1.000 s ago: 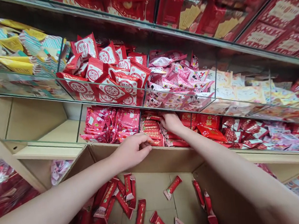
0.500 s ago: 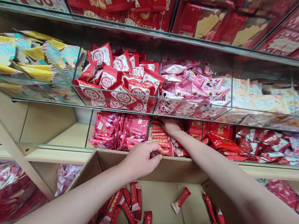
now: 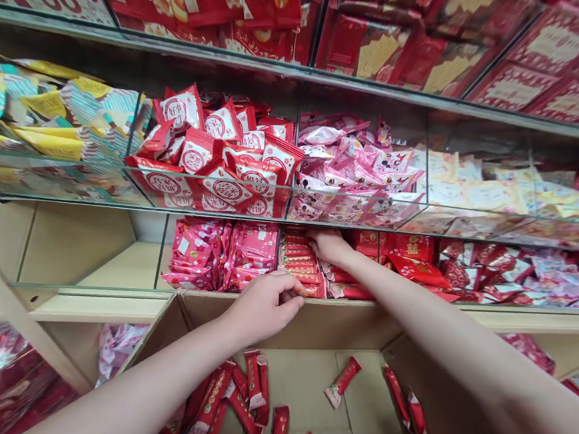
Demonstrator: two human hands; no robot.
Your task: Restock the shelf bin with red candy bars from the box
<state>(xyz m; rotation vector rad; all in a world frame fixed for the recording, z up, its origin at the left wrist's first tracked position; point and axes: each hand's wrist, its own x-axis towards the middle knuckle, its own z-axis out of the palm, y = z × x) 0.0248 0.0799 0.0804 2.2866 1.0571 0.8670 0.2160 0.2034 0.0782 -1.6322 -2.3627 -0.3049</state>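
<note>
My left hand [image 3: 269,305] is over the front wall of a cardboard box [image 3: 298,324], fingers curled and fingertips at the front of a stack of red wrapped snack bars [image 3: 300,270]. What its fingers hold, if anything, is hidden. My right hand [image 3: 330,247] reaches under the upper shelf to the far right side of that stack and touches the bars; its fingertips are mostly hidden. Inside the box lie loose red snack bars [image 3: 343,381], several of them heaped at the left [image 3: 208,404].
Left of the stack stand pink packets [image 3: 252,247]; red packets [image 3: 416,267] lie to its right. Above runs a clear-fronted shelf [image 3: 208,206] with red-and-white packets [image 3: 199,150] and pink packets [image 3: 355,158]. A wooden upright [image 3: 32,324] is at the left.
The whole view has shifted, so the shelves and box appear slightly further left. Both hands stay at the stack, with little visible change in their grip.
</note>
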